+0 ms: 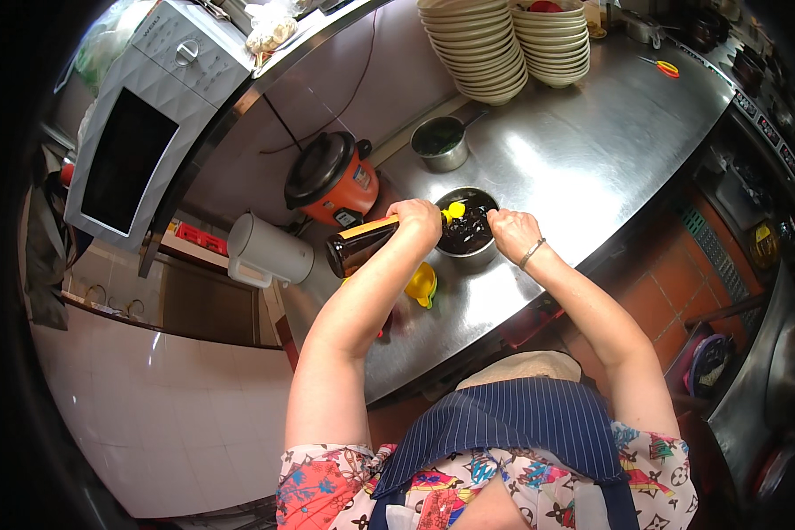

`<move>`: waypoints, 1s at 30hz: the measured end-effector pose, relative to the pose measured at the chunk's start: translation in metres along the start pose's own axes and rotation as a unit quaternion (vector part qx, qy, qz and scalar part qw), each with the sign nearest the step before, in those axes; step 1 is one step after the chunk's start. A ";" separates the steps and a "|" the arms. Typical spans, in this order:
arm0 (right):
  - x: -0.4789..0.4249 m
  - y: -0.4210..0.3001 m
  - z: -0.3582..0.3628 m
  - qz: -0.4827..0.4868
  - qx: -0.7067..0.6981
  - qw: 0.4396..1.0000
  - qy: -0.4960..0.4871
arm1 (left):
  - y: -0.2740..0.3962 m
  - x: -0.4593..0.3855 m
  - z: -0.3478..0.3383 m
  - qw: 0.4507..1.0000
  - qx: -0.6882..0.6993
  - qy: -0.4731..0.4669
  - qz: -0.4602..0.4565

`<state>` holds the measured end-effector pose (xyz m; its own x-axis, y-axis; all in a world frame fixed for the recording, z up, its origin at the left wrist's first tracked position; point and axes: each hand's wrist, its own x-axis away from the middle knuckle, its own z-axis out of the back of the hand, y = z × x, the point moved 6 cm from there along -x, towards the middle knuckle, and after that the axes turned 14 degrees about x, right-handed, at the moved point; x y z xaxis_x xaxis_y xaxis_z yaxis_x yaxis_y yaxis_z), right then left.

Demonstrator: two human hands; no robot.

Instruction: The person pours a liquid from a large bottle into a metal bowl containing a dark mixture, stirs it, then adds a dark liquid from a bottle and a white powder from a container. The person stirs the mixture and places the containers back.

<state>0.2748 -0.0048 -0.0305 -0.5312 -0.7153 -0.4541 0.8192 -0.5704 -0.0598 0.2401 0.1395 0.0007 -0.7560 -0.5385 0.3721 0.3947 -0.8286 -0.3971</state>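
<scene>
My left hand (419, 218) is shut around the neck of a dark glass bottle (364, 246), which is tipped with its yellow cap (455, 211) over a metal pot (469, 256). Glossy dark pieces (465, 232) lie in this pot. At the pot's right rim is my right hand (513, 232), its fingers curled in; what they grip is hidden. A bracelet circles that wrist. Behind the pot stands a second metal saucepan (441, 156) with dark green contents. Beside my left forearm sits a yellow plastic vessel (422, 283), partly hidden.
Stacked bowls (475, 56) stand at the back of the steel counter (609, 132), with orange-handled scissors (666, 68) to their right. An orange rice cooker (344, 192) and a pale jug (271, 248) are at left. A microwave (156, 112) sits on a raised shelf.
</scene>
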 end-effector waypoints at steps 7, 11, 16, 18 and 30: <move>0.002 0.002 0.006 -0.060 -0.064 0.993 -0.077 | -0.010 0.006 -0.016 0.995 0.095 -0.044 -0.001; 0.002 0.014 -0.010 -0.131 -0.121 0.980 -0.084 | -0.016 0.018 -0.015 0.969 0.238 -0.067 -0.027; 0.010 0.023 -0.020 -0.302 -0.418 0.827 -0.224 | -0.039 0.019 -0.050 0.870 0.491 -0.027 -0.036; 0.011 0.029 -0.018 -0.325 -0.446 0.806 -0.215 | -0.040 0.036 -0.043 0.805 0.591 -0.012 -0.050; -0.002 0.022 0.015 -0.134 -0.228 0.964 0.012 | -0.071 0.113 -0.080 0.576 0.788 0.190 -0.108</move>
<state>0.2904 -0.0217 -0.0171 -0.7360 -0.5545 -0.3884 0.6663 -0.4918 -0.5604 0.0845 0.1500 0.0040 -0.8181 -0.5721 -0.0587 0.0281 -0.1417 0.9895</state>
